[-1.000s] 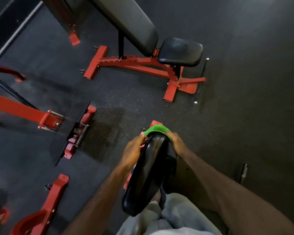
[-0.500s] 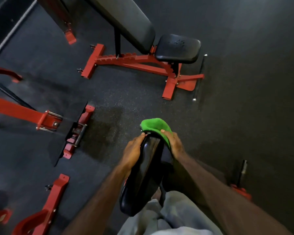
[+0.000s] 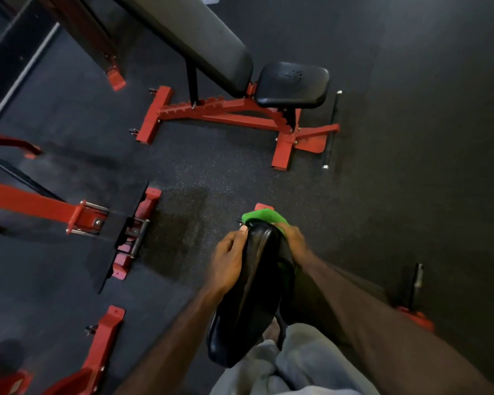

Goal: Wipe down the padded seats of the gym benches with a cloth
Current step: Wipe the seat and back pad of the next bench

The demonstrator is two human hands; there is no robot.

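A glossy black padded seat [image 3: 246, 297] rises steeply right below me, seen edge-on. My left hand [image 3: 228, 259] grips its left edge near the top. A green cloth [image 3: 261, 216] is draped over the pad's far tip and runs down its right side, where my right hand [image 3: 293, 242] presses it against the padding. Part of the cloth is hidden behind the pad. A second bench with a long grey back pad [image 3: 188, 38] and a black seat pad [image 3: 293, 84] stands further off on a red frame [image 3: 226, 114].
Red machine frames [image 3: 40, 206] and feet [image 3: 104, 332] lie on the dark rubber floor at the left. A short bar [image 3: 331, 129] lies beside the far bench, and another red foot [image 3: 415, 317] is at the right. My grey shorts [image 3: 297, 363] fill the bottom.
My right hand has slid the green cloth back down over the pad's tip, so less green shows above it. The view has tilted slightly; my left hand keeps its grip.
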